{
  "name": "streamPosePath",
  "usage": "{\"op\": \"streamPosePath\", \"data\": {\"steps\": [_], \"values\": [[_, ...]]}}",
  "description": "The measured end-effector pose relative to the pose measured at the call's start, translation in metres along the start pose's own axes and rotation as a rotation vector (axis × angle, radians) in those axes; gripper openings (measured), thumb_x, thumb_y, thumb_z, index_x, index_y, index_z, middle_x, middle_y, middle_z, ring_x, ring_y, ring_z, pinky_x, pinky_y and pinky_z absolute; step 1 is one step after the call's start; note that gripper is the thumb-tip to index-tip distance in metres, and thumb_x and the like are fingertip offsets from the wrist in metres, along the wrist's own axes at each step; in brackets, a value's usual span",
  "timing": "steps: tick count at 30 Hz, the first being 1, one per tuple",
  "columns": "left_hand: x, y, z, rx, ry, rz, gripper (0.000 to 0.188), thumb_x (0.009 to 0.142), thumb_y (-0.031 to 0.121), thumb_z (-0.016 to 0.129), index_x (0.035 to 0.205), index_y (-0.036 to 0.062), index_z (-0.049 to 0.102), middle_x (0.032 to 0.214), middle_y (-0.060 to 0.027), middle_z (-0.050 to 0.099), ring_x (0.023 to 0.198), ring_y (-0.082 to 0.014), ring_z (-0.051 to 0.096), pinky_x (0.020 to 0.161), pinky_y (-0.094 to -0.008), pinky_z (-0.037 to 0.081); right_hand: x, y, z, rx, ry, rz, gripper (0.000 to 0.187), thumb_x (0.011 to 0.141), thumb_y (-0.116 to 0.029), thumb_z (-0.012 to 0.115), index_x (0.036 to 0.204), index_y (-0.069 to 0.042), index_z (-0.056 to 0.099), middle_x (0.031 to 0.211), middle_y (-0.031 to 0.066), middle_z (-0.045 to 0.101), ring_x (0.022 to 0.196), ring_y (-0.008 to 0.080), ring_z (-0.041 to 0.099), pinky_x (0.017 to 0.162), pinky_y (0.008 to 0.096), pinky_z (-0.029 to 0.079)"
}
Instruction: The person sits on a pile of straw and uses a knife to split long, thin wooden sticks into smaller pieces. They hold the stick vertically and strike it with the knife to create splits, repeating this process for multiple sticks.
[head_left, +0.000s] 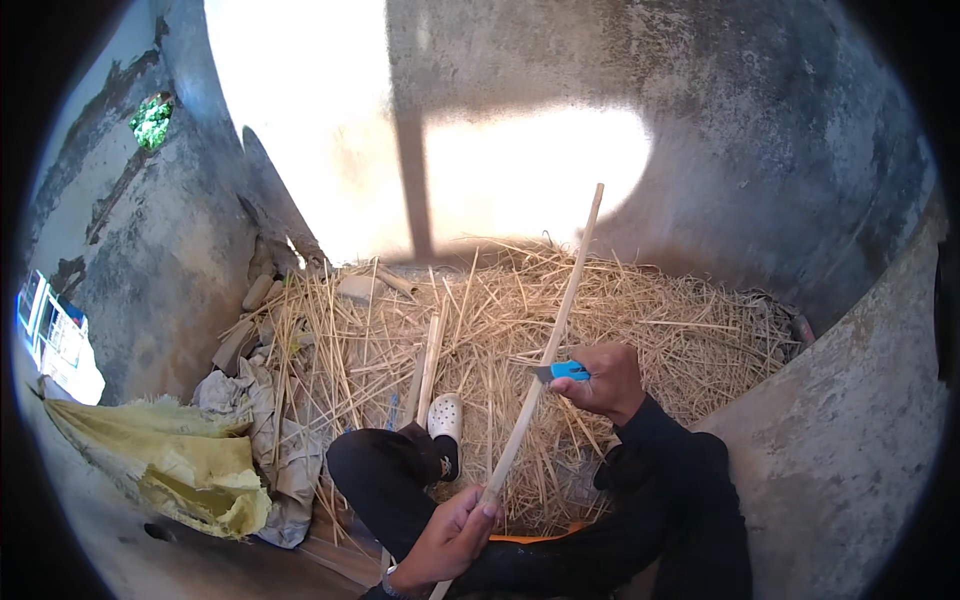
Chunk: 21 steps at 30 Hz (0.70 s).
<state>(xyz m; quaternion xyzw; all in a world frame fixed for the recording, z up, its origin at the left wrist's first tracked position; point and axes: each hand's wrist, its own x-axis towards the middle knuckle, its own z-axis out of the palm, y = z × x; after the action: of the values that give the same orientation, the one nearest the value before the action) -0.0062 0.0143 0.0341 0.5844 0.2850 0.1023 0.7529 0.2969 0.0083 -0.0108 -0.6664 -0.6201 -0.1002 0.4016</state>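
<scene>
A long, pale strip of wood or bamboo (pixel 563 313) slants from my lap up toward the far wall. My left hand (pixel 448 540) is closed around its lower part, close to my knee. In my right hand (pixel 610 380) is a blue utility knife (pixel 570 370), gripped by the handle. Its dark blade lies against the strip around mid-length, or very close to it; exact contact is too small to tell. The strip's lowest end runs out of the picture below my left hand.
Straw and thin shavings (pixel 660 330) cover the floor ahead. Flat wooden pieces (pixel 432 360) stand beside my white clog (pixel 445 416). A torn yellow sack (pixel 170 455) and a grey cloth (pixel 290 490) lie at the left. Concrete walls (pixel 760 150) enclose the far and right sides.
</scene>
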Motion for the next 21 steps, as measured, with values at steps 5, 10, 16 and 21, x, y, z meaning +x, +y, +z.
{"op": "streamPosePath", "data": {"steps": [5, 10, 16, 21], "values": [[-0.003, -0.001, 0.003, 0.038, -0.038, 0.017, 0.023, 0.103, 0.028, 0.043, 0.095, 0.0069, 0.049, 0.063, 0.0078, 0.039, 0.053, 0.0001, 0.033, 0.047, -0.0173, 0.025, 0.022, 0.068, -0.008, -0.150, 0.127, 0.157, 0.071, 0.082, -0.074, 0.046, 0.053, -0.009, 0.053, 0.045, 0.0090, 0.048, 0.041, 0.0275, 0.051, 0.043, 0.0404, 0.039], [-0.011, -0.007, 0.015, 0.040, -0.086, -0.002, 0.023, 0.103, 0.028, 0.043, 0.096, 0.0066, 0.051, 0.063, 0.0075, 0.040, 0.052, -0.0005, 0.033, 0.047, -0.0176, 0.026, 0.034, 0.125, -0.031, -0.277, 0.208, 0.396, 0.071, 0.085, -0.070, 0.045, 0.058, -0.006, 0.057, 0.050, 0.0141, 0.052, 0.049, 0.0337, 0.055, 0.048, 0.0465, 0.040], [-0.007, -0.008, 0.024, 0.120, -0.104, -0.038, 0.022, 0.102, 0.027, 0.045, 0.096, 0.0067, 0.051, 0.065, 0.0077, 0.041, 0.053, 0.0001, 0.033, 0.046, -0.0177, 0.027, 0.027, 0.175, -0.044, -0.451, 0.161, 0.536, 0.074, 0.087, -0.071, 0.039, 0.063, -0.004, 0.061, 0.058, 0.0182, 0.057, 0.058, 0.0383, 0.059, 0.055, 0.0496, 0.044], [-0.033, -0.019, 0.033, 0.298, -0.197, 0.220, 0.018, 0.101, 0.023, 0.047, 0.095, 0.0064, 0.052, 0.066, 0.0064, 0.039, 0.055, -0.0070, 0.037, 0.049, -0.0228, 0.032, -0.020, 0.259, -0.055, -0.339, 0.364, 1.138, 0.084, 0.087, -0.076, 0.028, 0.068, -0.001, 0.062, 0.067, 0.0209, 0.061, 0.068, 0.0431, 0.059, 0.062, 0.0500, 0.044]]}}
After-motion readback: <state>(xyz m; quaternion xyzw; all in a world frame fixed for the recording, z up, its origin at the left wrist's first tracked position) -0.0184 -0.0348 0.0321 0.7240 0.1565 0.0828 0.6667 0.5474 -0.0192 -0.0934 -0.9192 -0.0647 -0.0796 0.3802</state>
